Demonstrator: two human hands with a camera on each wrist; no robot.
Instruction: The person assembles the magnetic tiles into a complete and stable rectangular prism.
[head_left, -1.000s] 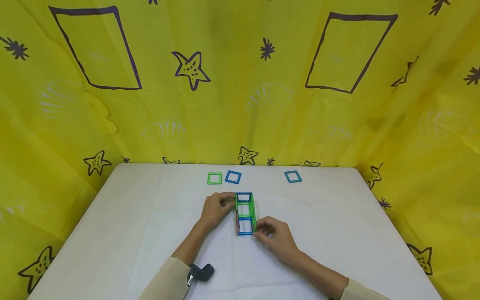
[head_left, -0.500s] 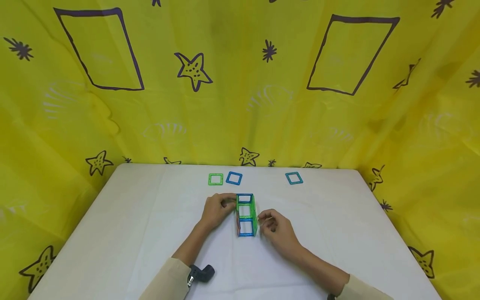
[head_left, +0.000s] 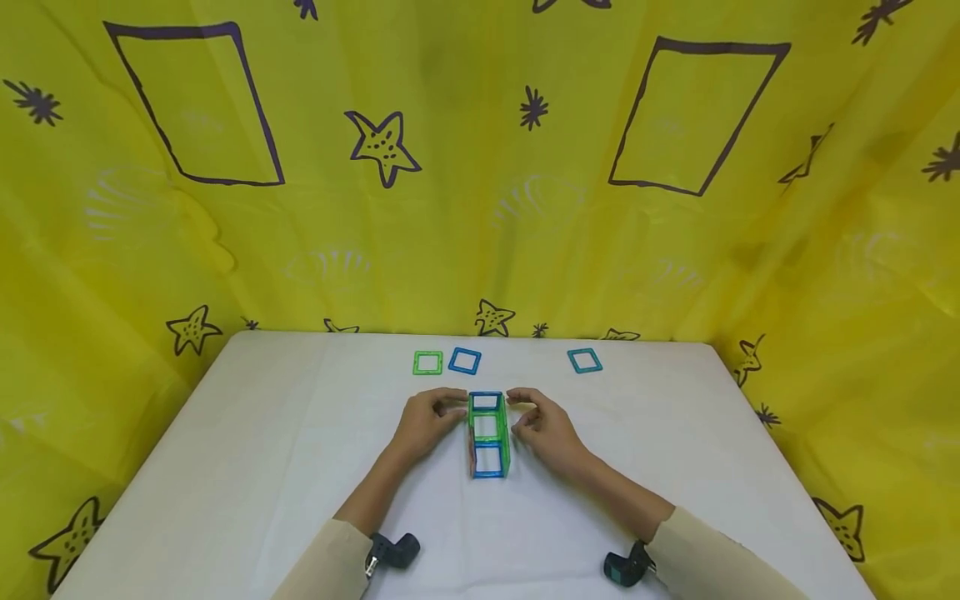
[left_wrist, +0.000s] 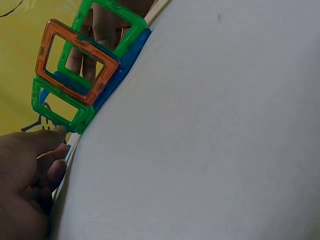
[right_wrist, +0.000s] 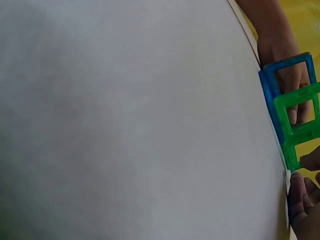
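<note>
In the head view a small open-topped structure of square magnetic tiles (head_left: 487, 475) stands mid-table, with blue and green floor tiles and a blue far wall. The left wrist view shows its left wall, an orange tile (left_wrist: 45, 50) beside a green one. Green tiles (right_wrist: 281, 114) make up the right wall in the right wrist view. My left hand (head_left: 422, 427) pinches the far left corner with index finger and thumb. At the far right side is my right hand (head_left: 551, 433), its loosely bent fingertips at the green wall; whether they grip is partly hidden.
Behind the structure lie a green tile (head_left: 416, 363), a blue tile (head_left: 453, 360) and, farther right, a teal tile (head_left: 573, 363). Black wrist devices (head_left: 397, 551) sit below both hands. A yellow patterned curtain (head_left: 450, 225) surrounds the white table (head_left: 300, 467).
My right hand has left the near right corner and moved away along the right side to the far end. The left hand stays at the far left corner. The tiles look unmoved.
</note>
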